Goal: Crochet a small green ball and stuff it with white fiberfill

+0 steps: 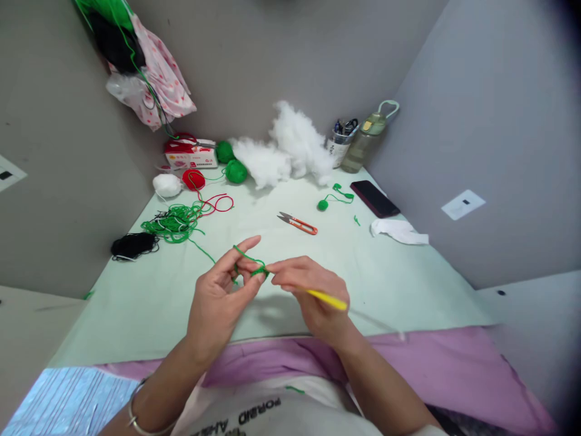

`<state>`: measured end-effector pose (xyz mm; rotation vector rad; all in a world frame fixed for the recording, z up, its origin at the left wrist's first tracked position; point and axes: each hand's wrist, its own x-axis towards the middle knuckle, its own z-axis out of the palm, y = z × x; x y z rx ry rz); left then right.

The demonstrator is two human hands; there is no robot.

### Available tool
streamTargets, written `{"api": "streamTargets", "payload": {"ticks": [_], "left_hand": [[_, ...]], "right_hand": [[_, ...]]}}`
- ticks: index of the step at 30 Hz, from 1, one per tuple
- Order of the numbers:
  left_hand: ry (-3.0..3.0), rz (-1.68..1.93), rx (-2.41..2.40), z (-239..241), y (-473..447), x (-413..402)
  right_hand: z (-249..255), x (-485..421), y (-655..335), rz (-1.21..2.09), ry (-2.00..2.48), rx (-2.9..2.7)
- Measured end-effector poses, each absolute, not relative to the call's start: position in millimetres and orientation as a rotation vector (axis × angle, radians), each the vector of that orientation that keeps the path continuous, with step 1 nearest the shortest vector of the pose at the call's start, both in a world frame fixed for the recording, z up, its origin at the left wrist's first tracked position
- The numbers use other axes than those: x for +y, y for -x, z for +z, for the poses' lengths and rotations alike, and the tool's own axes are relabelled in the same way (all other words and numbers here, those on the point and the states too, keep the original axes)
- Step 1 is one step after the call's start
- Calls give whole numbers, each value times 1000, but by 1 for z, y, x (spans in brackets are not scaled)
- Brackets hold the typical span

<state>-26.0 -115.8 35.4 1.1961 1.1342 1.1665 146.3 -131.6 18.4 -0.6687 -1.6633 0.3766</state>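
My left hand (218,297) pinches a small piece of green crochet work (260,270) between thumb and finger. Over its raised index finger runs a strand of green yarn (247,255), which leads back across the table. My right hand (318,293) grips a crochet hook with a yellow handle (329,299), its tip at the green piece. The hook's metal tip is mostly hidden by the fingers. Both hands meet above the front of the table, close to my body.
Orange thread snips (298,223) lie beyond my hands. At left are a green yarn tangle (175,223), black yarn (134,245) and a red ball (193,179). White stuffing (299,142) sits at the back. A phone (374,198), bottle (363,142) and tissue (399,231) stand or lie right.
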Motion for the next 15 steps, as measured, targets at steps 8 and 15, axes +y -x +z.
{"api": "streamTargets", "payload": {"ticks": [8,15], "left_hand": [[-1115,1134,995,37,23,-119],[-1017,1151,941,41,19,-121]], "right_hand": [[10,-137,-138,88,785,-1720],[5,-145,-136,-142,875,-1734]]}}
